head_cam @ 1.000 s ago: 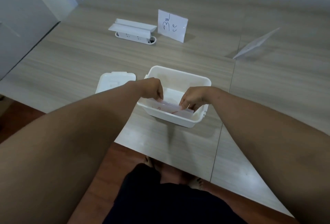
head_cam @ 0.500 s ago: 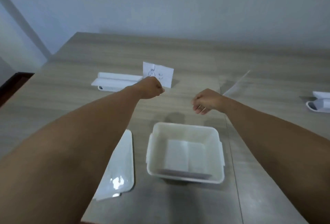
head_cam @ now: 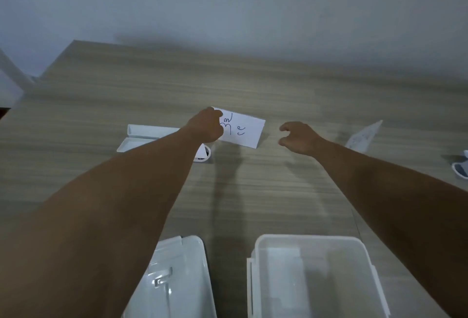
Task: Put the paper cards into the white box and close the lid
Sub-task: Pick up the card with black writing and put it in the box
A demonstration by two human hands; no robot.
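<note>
A white paper card (head_cam: 244,130) with handwritten marks stands upright at the middle of the table. My left hand (head_cam: 206,125) is closed on its left edge. My right hand (head_cam: 297,137) hovers just right of the card, fingers curled apart, holding nothing. A second paper card (head_cam: 364,136) stands tilted further right. The white box (head_cam: 311,240) sits open at the near edge, with cards lying inside it. Its white lid (head_cam: 177,274) lies flat to the left of the box.
A white card holder (head_cam: 149,137) lies behind my left forearm, partly hidden. Another white holder (head_cam: 461,169) shows at the right edge. The wooden table (head_cam: 253,191) runs back to a grey wall.
Both hands left the box and reached forward across the table. My left hand has closed on the standing card. The view has tilted up, so the box now sits at the bottom.
</note>
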